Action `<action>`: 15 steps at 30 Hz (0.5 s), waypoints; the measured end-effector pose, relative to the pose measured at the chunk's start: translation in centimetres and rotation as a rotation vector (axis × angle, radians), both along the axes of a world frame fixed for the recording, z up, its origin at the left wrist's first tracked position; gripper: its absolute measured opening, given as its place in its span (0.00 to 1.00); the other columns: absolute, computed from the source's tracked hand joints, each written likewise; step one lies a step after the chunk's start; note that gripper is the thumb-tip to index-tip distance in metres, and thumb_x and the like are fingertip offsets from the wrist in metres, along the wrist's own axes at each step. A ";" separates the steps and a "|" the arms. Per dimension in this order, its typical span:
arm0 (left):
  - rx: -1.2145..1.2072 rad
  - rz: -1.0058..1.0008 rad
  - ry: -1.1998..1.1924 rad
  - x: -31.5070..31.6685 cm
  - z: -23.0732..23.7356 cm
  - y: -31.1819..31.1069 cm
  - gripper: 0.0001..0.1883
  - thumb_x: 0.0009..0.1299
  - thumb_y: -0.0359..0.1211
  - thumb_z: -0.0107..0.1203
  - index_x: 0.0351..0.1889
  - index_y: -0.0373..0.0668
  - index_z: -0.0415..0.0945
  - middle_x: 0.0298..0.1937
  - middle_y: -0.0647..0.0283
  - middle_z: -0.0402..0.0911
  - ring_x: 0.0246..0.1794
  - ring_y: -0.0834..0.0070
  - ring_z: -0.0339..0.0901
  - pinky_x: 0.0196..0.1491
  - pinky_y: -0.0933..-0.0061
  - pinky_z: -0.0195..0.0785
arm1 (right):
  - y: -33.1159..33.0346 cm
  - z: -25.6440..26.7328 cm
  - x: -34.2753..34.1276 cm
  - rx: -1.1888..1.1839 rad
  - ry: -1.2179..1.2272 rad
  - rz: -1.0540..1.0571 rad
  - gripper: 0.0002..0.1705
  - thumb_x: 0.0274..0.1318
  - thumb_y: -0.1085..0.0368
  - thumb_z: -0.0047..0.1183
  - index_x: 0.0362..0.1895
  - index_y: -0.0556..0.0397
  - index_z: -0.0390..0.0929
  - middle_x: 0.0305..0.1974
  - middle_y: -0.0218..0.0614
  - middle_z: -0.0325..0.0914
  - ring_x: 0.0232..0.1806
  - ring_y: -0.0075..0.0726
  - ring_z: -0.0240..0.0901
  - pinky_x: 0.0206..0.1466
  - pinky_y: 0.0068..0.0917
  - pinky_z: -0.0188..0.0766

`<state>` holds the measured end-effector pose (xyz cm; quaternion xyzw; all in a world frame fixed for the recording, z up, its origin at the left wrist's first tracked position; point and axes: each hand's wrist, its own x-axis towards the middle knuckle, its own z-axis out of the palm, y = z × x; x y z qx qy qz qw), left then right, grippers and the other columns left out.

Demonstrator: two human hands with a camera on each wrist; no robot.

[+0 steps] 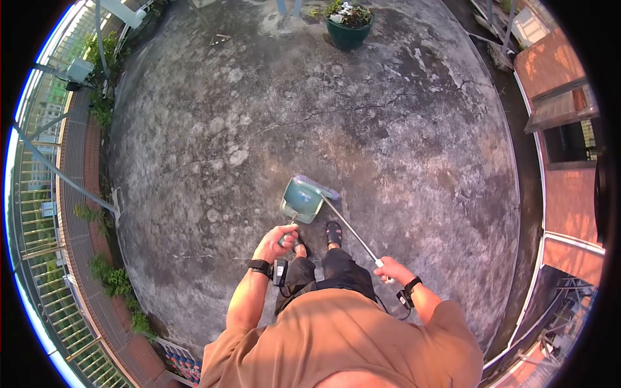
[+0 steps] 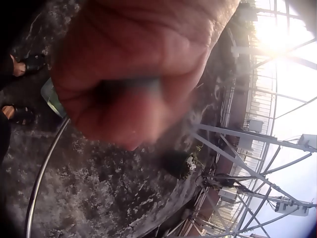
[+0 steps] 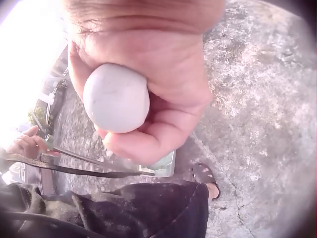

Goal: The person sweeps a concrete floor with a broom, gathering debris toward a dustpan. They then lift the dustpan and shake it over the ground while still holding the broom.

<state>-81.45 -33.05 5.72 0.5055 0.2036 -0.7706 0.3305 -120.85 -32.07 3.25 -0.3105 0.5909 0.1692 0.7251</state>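
A green long-handled dustpan [image 1: 301,205] lies on the concrete just ahead of the feet, with some small pale bits inside. My left hand [image 1: 277,243] grips its upright handle; in the left wrist view the curled fingers [image 2: 133,116] fill the middle and hide most of the grip. The broom [image 1: 352,231] slants down from my right hand [image 1: 396,270], its purplish bristles along the far and right edge of the pan. Seen from the right wrist, the fingers wrap around the white rounded handle end [image 3: 116,99], and the pan [image 3: 162,166] shows beyond and below them.
Stained, cracked concrete [image 1: 259,116] spreads around me. Two sandalled feet [image 1: 334,234] stand close behind the dustpan. A dark green plant pot [image 1: 349,33] is at the far side. A railing [image 1: 45,258] with plants borders the left, a brick wall [image 1: 572,200] the right.
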 end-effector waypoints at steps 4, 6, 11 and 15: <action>0.003 0.066 0.039 1.1 0.7 -1.1 0.04 0.63 0.25 0.46 0.28 0.36 0.62 0.22 0.65 0.66 0.12 0.88 0.57 0.08 0.90 0.48 | -5.8 -1.4 2.2 -0.258 0.021 -0.043 0.13 0.43 0.67 0.54 0.32 0.56 0.64 0.19 0.31 0.66 0.15 0.24 0.64 0.14 0.27 0.63; -0.018 0.112 0.176 2.5 -0.1 -1.6 0.04 0.63 0.25 0.46 0.28 0.36 0.62 0.22 0.66 0.66 0.12 0.88 0.57 0.08 0.90 0.48 | -10.2 -2.4 4.4 -0.294 0.031 -0.090 0.10 0.45 0.67 0.54 0.28 0.56 0.65 0.17 0.29 0.65 0.13 0.23 0.63 0.14 0.27 0.63; -0.046 0.019 0.129 5.4 0.0 -4.7 0.06 0.63 0.25 0.46 0.25 0.38 0.62 0.19 0.68 0.63 0.11 0.89 0.55 0.08 0.89 0.46 | -19.4 -6.9 10.4 -0.492 0.118 0.030 0.13 0.38 0.64 0.56 0.19 0.62 0.70 0.16 0.39 0.71 0.15 0.33 0.69 0.18 0.29 0.66; -0.016 0.016 0.204 8.1 -1.6 -7.7 0.06 0.62 0.23 0.48 0.26 0.38 0.62 0.19 0.68 0.63 0.11 0.88 0.55 0.09 0.88 0.46 | -19.6 -10.6 17.6 -0.461 0.332 0.115 0.07 0.39 0.72 0.46 0.21 0.66 0.71 0.17 0.44 0.72 0.16 0.38 0.72 0.20 0.36 0.69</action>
